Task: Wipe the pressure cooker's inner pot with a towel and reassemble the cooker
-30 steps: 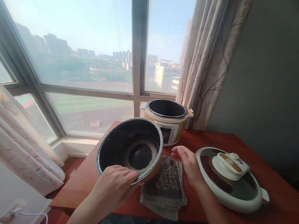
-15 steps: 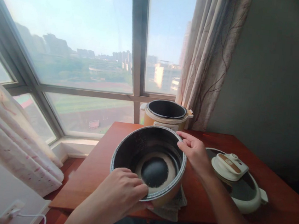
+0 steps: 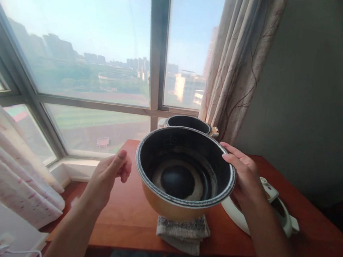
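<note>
Holding: the right hand (image 3: 246, 175) grips the right rim of the pot (image 3: 184, 173), fingers closed on it.
Pot: raised above the table (image 3: 125, 217), over the folded cloth (image 3: 182, 232), in front of the cooker (image 3: 189, 123).
Left hand (image 3: 109, 175): left of the pot, clear of it, fingers loosely curled, holding nothing.
Lid (image 3: 276, 205): on the table, right of the pot.

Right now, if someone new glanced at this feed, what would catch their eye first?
The dark inner pot, held up in mid-frame over the red table, with the right hand gripping its right rim. The left hand hangs open just left of the pot, not touching it. Behind the pot stands the cooker base by the window, with a folded cloth below and the cooker lid on the right.
</note>
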`<state>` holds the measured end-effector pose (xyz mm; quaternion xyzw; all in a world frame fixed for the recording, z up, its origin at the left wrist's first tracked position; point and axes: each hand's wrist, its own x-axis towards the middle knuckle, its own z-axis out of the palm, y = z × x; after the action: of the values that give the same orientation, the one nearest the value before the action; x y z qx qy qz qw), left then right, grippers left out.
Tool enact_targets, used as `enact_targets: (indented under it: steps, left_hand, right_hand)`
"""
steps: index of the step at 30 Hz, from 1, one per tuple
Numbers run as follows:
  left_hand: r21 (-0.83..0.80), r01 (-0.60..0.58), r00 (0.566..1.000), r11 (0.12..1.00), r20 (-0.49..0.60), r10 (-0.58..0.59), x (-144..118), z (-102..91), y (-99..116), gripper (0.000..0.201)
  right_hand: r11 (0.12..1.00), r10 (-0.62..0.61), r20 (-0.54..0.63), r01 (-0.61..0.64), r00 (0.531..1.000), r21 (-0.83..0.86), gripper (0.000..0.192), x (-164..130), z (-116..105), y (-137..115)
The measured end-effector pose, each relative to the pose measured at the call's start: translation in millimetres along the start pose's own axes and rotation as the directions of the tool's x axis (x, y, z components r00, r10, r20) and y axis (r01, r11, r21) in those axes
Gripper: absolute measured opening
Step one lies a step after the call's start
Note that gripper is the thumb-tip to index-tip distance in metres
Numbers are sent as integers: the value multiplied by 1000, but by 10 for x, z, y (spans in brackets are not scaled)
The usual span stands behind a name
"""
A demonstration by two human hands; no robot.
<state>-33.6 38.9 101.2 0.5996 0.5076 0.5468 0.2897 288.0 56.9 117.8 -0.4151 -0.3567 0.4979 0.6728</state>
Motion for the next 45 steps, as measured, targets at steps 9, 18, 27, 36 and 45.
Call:
enact_targets:
  steps: [9,18,27,36,45]
  left_hand:
    - [-129,-36,998,991,39,41,477,285,543,46]
    - [-202,-76,997,976,-37,70,1788,576,945,24]
    - [79,-88,996,993,14,87,2740,937,666,16]
    - [197,-27,999,980,46,18,2956,1072,270,23]
    - [350,134,976,927,115,-185,2868,1110,64,21]
  right_hand:
    - [978,-144,18,145,989,-148,40,313,91,-406]
    - [919,-318,-35,299,947,-257,22,1444,468,-877]
    - [870,-353,-144,267,924,-415,14,2182,598,-647]
    - [723,-403,-127,230,906,-651,23,2519,542,-363]
    - [492,-374,-33,168,927,-854,24,2472,359,-159]
